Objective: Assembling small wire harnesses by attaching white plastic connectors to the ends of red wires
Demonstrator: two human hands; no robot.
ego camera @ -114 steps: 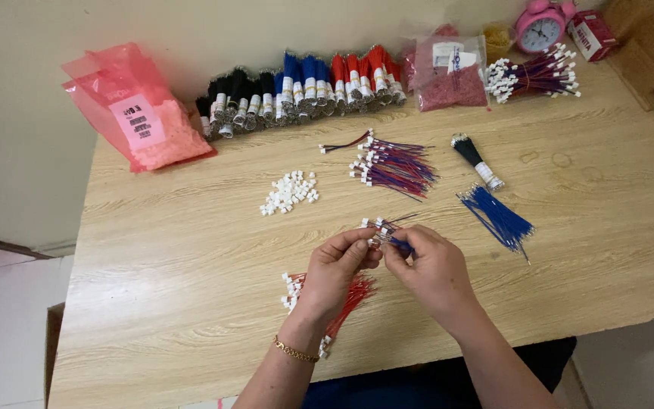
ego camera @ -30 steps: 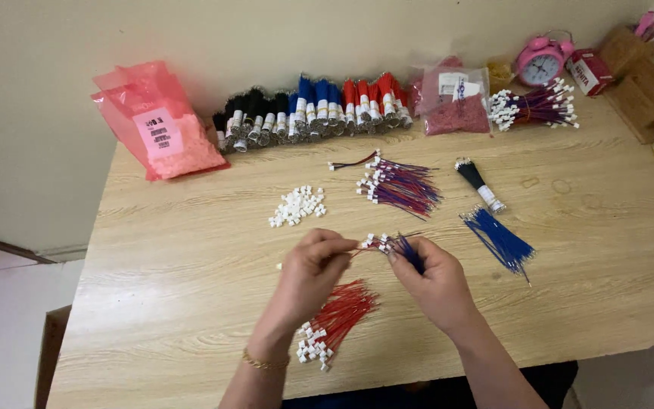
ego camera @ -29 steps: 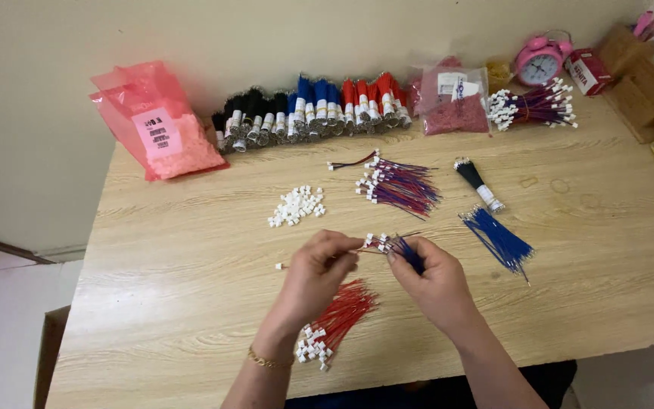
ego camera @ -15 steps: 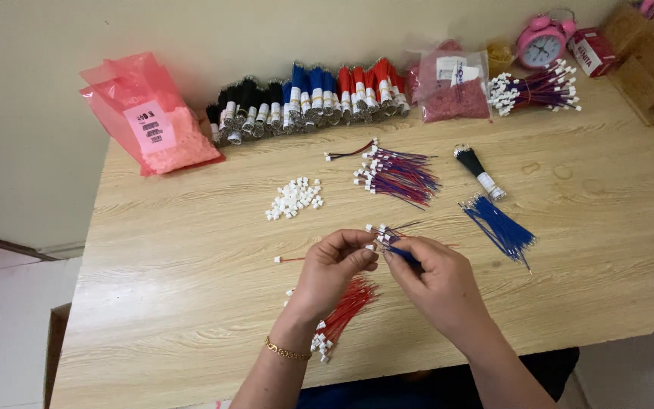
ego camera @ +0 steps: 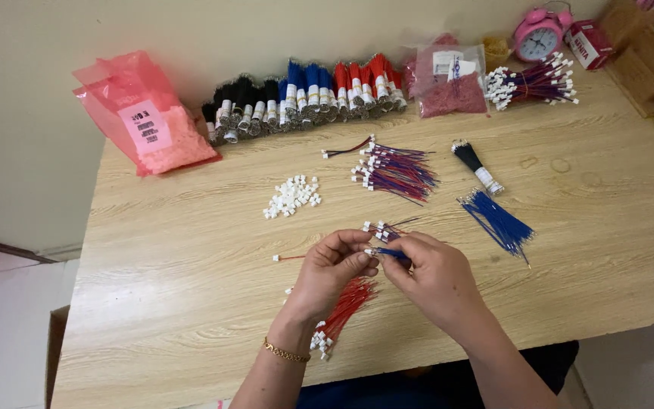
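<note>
Near the wooden table's [ego camera: 191,227] front edge, left hand [ego camera: 331,274] and right hand [ego camera: 434,274] together pinching a blue wire [ego camera: 389,253], fingertips meeting for fine alignment, over red wires with white connectors [ego camera: 340,310].

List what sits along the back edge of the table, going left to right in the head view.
Pink plastic bag → row of black, blue and red wire bundles → clear bag of red pieces → pink alarm clock → wooden box.
</note>
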